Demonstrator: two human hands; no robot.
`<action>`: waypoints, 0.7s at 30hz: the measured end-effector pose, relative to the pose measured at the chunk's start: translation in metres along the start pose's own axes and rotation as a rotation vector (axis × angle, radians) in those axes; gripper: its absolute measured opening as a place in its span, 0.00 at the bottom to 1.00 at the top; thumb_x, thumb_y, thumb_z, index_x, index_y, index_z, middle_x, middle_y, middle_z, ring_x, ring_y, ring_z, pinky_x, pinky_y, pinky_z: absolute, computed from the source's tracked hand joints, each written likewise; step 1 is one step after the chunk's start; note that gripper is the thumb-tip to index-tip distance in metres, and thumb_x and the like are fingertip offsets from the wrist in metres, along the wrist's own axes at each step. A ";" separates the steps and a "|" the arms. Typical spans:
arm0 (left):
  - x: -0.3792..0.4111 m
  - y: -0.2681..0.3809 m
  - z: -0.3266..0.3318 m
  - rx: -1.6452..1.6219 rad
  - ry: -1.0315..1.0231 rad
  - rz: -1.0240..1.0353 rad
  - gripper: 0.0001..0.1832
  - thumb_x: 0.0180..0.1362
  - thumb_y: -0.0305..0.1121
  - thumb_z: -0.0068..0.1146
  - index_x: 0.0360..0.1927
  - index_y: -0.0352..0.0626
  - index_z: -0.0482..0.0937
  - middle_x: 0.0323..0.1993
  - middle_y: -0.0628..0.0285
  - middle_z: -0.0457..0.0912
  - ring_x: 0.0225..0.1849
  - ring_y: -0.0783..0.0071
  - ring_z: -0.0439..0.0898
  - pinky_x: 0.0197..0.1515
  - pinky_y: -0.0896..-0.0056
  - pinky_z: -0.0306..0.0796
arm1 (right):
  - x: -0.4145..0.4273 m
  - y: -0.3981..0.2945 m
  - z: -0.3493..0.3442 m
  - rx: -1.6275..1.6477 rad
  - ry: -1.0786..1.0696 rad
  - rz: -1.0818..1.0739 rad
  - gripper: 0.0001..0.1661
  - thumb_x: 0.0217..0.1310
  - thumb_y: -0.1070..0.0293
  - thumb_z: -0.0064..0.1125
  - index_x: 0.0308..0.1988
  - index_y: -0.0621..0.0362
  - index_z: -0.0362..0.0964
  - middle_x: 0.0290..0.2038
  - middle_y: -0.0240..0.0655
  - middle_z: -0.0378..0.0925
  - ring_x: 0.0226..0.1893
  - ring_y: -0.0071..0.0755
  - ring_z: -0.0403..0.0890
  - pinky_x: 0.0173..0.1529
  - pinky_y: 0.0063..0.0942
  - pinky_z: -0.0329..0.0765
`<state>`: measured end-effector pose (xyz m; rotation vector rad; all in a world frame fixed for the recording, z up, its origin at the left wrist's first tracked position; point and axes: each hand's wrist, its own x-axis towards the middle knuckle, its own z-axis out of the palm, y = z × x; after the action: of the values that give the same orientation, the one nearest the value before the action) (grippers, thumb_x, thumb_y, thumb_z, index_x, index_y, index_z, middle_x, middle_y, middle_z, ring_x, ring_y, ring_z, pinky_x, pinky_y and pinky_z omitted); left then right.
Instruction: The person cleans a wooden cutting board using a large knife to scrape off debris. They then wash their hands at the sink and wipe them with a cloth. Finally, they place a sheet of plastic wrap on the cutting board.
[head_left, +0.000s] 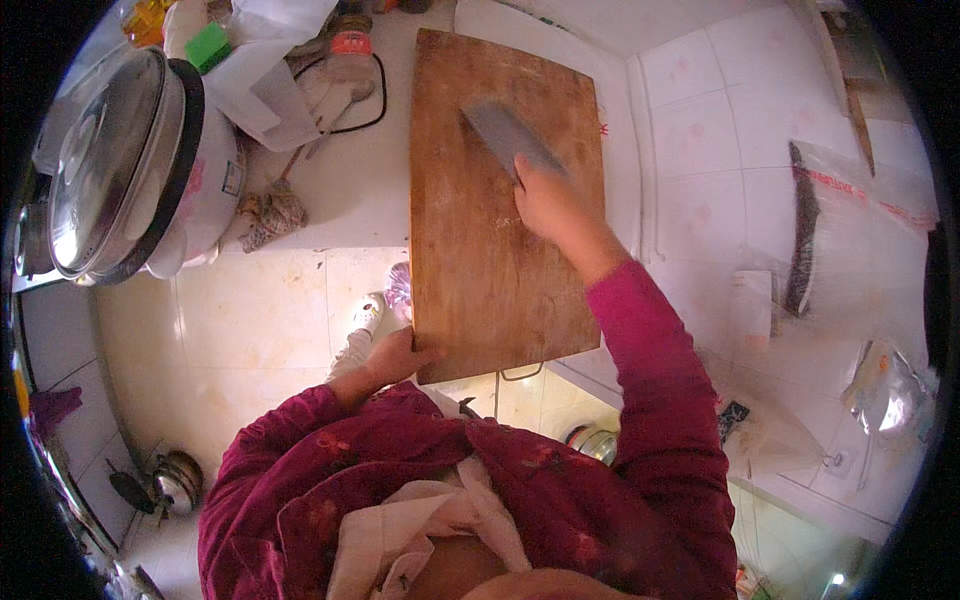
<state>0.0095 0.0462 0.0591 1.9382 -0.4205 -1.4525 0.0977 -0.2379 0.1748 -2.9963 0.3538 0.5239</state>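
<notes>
A large wooden board (495, 277) with a wire loop at its near edge lies in front of me, its near end reaching past the counter. My left hand (397, 356) grips the board's near left corner, thumb on top. In my right hand (547, 202) is a broad, flat grey blade (510, 135), which looks like a cleaver or a scraper, slightly blurred. It slants over the upper part of the board; whether it touches the wood I cannot tell. Its handle is hidden in my fist. A few pale specks lie on the wood near my right wrist.
Left on the counter (352, 202) stand a large pot with a glass lid (112, 165), a green sponge (208, 48), a red-labelled jar (351, 56) and a bundled cloth-like thing (276, 214). A tiled wall (697, 135) rises at right, with hanging plastic bags (862, 225). Metal pots (176, 480) sit low at left.
</notes>
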 end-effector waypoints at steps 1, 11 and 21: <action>0.011 -0.015 0.006 -0.053 0.012 0.037 0.37 0.51 0.61 0.65 0.42 0.29 0.78 0.36 0.45 0.84 0.40 0.53 0.84 0.43 0.58 0.76 | -0.019 0.000 -0.008 -0.025 -0.021 -0.026 0.29 0.65 0.64 0.48 0.64 0.59 0.62 0.43 0.58 0.78 0.43 0.61 0.80 0.50 0.51 0.76; 0.042 -0.059 0.040 -0.167 0.063 0.183 0.37 0.51 0.59 0.65 0.45 0.29 0.77 0.38 0.43 0.83 0.43 0.51 0.83 0.45 0.56 0.75 | 0.025 0.009 0.004 0.116 0.056 0.011 0.28 0.67 0.65 0.46 0.64 0.58 0.61 0.47 0.60 0.76 0.47 0.63 0.78 0.52 0.49 0.75; 0.039 -0.057 0.038 -0.143 0.041 0.150 0.37 0.51 0.60 0.64 0.46 0.31 0.78 0.40 0.45 0.84 0.43 0.52 0.84 0.45 0.58 0.75 | -0.102 -0.040 0.004 -0.019 -0.240 0.010 0.28 0.66 0.64 0.46 0.64 0.59 0.62 0.36 0.62 0.79 0.37 0.63 0.81 0.43 0.53 0.76</action>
<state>-0.0208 0.0516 -0.0138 1.7811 -0.4220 -1.3088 0.0128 -0.1772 0.2071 -2.9050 0.3460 0.8800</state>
